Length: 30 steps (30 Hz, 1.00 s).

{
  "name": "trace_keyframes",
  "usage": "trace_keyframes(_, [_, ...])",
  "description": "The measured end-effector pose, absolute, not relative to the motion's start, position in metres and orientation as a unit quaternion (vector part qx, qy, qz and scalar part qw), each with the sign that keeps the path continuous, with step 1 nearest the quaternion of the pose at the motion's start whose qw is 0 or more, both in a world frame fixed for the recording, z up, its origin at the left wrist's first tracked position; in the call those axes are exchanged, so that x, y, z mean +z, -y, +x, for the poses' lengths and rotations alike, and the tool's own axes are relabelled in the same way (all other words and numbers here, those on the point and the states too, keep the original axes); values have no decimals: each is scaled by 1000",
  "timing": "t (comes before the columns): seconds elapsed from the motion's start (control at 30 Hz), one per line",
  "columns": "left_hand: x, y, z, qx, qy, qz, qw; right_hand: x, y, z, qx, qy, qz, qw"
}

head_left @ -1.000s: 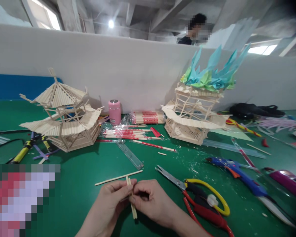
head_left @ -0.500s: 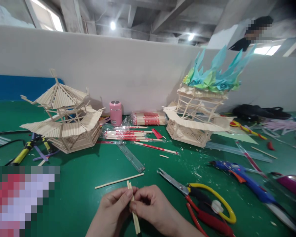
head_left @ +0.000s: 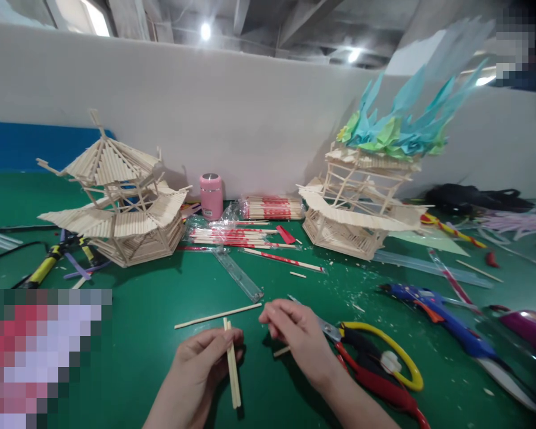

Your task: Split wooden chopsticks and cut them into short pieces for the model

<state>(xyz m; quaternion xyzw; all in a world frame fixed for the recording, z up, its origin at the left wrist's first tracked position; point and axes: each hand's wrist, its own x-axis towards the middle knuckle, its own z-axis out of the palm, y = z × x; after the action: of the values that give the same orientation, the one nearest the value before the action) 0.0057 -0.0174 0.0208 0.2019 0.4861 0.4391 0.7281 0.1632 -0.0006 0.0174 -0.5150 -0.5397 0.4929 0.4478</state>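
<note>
My left hand [head_left: 208, 357] is closed around a small bundle of wooden chopsticks [head_left: 233, 372], pinched between thumb and fingers and pointing down toward me. To its right, my right hand [head_left: 297, 330] is raised with curled fingers; whether they hold anything is hidden. A short piece of stick [head_left: 282, 351] shows below that hand, and I cannot tell whether it is held. One loose chopstick [head_left: 218, 316] lies on the green table [head_left: 138, 333], its right end close to my right fingertips. Scissors [head_left: 379, 357] with yellow and red handles lie partly behind my right hand.
Two pavilion models made of sticks stand left [head_left: 120, 226] and right [head_left: 361, 220], the right one topped with blue-green folded paper [head_left: 397, 125]. Wrapped chopsticks [head_left: 232, 236] and a pink flask [head_left: 211, 196] stand between. A blue glue gun [head_left: 442, 313] lies right.
My right hand has let go of the chopstick bundle and moved up and right, over part of the scissors. My left hand keeps the bundle. The view has tipped slightly downward.
</note>
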Motion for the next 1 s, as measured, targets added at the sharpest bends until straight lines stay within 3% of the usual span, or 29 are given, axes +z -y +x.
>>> trace_keyframes(0.2, [16, 14, 0, 451, -499, 203, 712, 15, -6, 175, 428, 479, -525, 559])
trace_keyframes(0.5, [12, 15, -1, 448, -495, 217, 712, 27, -8, 190, 345, 589, -554, 477])
trace_keyframes(0.6, [12, 14, -2, 449, -495, 234, 706, 32, -8, 193, 331, 629, -566, 418])
trace_keyframes(0.9, [14, 13, -1, 451, -486, 242, 709, 51, 10, 199, 227, 789, -560, 112])
trace_keyframes(1.0, [16, 13, 0, 451, -487, 235, 710, 49, 15, 195, 198, 800, -563, 60])
